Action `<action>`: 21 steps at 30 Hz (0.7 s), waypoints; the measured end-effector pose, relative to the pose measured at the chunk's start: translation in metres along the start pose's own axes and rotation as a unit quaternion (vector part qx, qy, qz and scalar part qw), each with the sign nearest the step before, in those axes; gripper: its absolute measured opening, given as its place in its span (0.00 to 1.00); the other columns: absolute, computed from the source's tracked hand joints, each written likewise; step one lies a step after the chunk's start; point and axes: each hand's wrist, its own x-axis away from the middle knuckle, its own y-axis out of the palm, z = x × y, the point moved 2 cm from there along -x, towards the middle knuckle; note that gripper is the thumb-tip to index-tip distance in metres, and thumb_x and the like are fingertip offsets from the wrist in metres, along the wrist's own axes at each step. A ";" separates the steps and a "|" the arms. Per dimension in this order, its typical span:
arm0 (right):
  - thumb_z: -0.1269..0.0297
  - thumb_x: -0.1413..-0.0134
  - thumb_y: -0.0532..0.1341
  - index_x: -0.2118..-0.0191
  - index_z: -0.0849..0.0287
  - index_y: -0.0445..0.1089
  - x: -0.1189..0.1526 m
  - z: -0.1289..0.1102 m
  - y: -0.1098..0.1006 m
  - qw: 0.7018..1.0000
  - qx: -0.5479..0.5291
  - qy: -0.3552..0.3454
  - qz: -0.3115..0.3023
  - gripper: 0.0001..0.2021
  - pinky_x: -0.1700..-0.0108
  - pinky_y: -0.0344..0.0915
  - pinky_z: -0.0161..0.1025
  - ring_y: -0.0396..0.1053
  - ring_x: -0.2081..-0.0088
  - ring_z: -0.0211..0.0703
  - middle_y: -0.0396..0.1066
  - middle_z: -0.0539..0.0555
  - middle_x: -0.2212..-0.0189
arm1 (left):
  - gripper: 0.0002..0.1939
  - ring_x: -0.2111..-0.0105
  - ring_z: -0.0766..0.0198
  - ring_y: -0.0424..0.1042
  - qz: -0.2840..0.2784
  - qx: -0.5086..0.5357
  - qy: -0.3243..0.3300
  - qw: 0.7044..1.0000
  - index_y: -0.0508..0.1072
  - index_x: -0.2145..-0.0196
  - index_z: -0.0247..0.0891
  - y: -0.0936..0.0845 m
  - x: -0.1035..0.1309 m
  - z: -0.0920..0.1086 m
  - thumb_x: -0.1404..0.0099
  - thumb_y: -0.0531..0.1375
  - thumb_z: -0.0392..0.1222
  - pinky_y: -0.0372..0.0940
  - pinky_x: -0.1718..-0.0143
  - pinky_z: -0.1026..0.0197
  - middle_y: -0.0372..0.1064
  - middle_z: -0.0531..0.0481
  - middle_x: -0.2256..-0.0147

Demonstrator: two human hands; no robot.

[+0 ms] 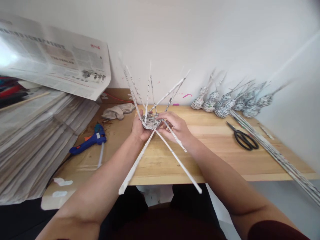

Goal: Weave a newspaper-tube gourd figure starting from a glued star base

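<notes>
Between my two hands is a small round basket (151, 121) woven from rolled newspaper strips, held a little above the wooden tabletop. Several long paper spokes (180, 164) stick out of it, some standing up toward the wall and others pointing down toward me. My left hand (140, 128) wraps round its left side, with the fingers partly behind and beneath it. On the right side, my right hand (175, 125) closes its thumb and fingers on the rim near the base of a spoke. The fingertips behind the weave are partly hidden.
Left of my arms lie a blue glue gun (90, 140), gloves (118, 111) and a tall stack of newspapers (45, 140). Black scissors (243, 136) and long paper rolls (272, 150) lie at the right. Several woven gourd-like pieces (225, 105) stand along the wall.
</notes>
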 end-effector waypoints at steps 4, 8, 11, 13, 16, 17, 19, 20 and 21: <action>0.63 0.46 0.67 0.55 0.55 0.72 -0.002 0.001 -0.002 1.000 -0.008 -0.014 0.003 0.13 0.54 0.70 0.40 0.72 0.55 0.44 0.73 0.57 0.56 | 0.22 0.63 0.50 0.77 -0.013 -0.035 0.001 0.999 0.71 0.68 0.33 0.000 0.000 0.001 0.30 0.48 0.54 0.72 0.60 0.46 0.74 0.41 0.71; 0.65 0.43 0.64 0.60 0.56 0.74 -0.001 0.002 0.000 0.999 -0.034 -0.033 0.002 0.06 0.53 0.70 0.40 0.73 0.56 0.43 0.74 0.56 0.59 | 0.21 0.63 0.51 0.76 -0.003 -0.057 0.013 0.998 0.70 0.70 0.34 0.002 0.002 0.002 0.30 0.48 0.52 0.72 0.61 0.50 0.74 0.40 0.71; 0.67 0.43 0.64 0.62 0.57 0.74 0.000 0.004 0.005 0.998 -0.052 -0.034 0.005 0.04 0.53 0.70 0.41 0.74 0.58 0.43 0.75 0.55 0.62 | 0.21 0.63 0.52 0.76 0.000 -0.062 0.010 0.998 0.71 0.70 0.34 0.003 0.003 0.001 0.30 0.48 0.51 0.72 0.61 0.52 0.74 0.41 0.72; 0.68 0.43 0.63 0.61 0.57 0.74 0.001 0.005 0.009 0.998 -0.057 -0.030 0.001 0.04 0.54 0.71 0.41 0.74 0.59 0.42 0.76 0.55 0.62 | 0.22 0.63 0.52 0.76 -0.006 -0.063 0.003 0.998 0.71 0.69 0.33 0.003 0.003 -0.001 0.29 0.47 0.52 0.72 0.61 0.51 0.73 0.41 0.72; 0.68 0.43 0.63 0.59 0.58 0.74 0.002 0.003 0.009 0.999 -0.047 -0.026 -0.001 0.06 0.53 0.71 0.41 0.74 0.57 0.43 0.76 0.57 0.60 | 0.24 0.64 0.52 0.76 -0.012 -0.060 0.000 0.998 0.71 0.69 0.33 0.002 0.001 -0.001 0.29 0.46 0.53 0.73 0.61 0.50 0.73 0.41 0.72; 0.69 0.43 0.63 0.57 0.58 0.74 0.002 0.001 0.008 0.999 -0.041 -0.028 0.003 0.08 0.53 0.71 0.41 0.74 0.56 0.43 0.75 0.57 0.59 | 0.23 0.64 0.52 0.77 -0.008 -0.059 0.000 0.998 0.71 0.69 0.33 0.002 0.001 0.000 0.29 0.46 0.53 0.73 0.61 0.50 0.73 0.41 0.73; 0.69 0.43 0.62 0.55 0.57 0.74 0.001 -0.002 0.004 0.999 -0.030 -0.023 0.019 0.10 0.54 0.71 0.40 0.74 0.57 0.42 0.75 0.57 0.56 | 0.23 0.64 0.52 0.77 0.000 -0.057 -0.001 0.998 0.71 0.69 0.33 0.002 0.002 0.001 0.29 0.47 0.53 0.73 0.61 0.49 0.72 0.42 0.74; 0.69 0.43 0.62 0.55 0.57 0.73 0.001 -0.004 0.002 0.999 -0.027 -0.015 0.028 0.10 0.57 0.71 0.39 0.74 0.59 0.41 0.75 0.57 0.56 | 0.23 0.65 0.52 0.77 0.001 -0.055 -0.002 0.998 0.71 0.69 0.33 0.002 0.003 0.002 0.29 0.47 0.53 0.73 0.61 0.49 0.72 0.43 0.75; 0.69 0.43 0.61 0.55 0.57 0.73 0.000 -0.006 -0.001 0.999 -0.024 -0.004 0.038 0.11 0.61 0.71 0.37 0.73 0.63 0.39 0.75 0.56 0.56 | 0.23 0.64 0.52 0.77 0.000 -0.052 -0.005 0.999 0.71 0.69 0.33 0.003 0.004 0.004 0.29 0.47 0.53 0.73 0.61 0.49 0.72 0.43 0.75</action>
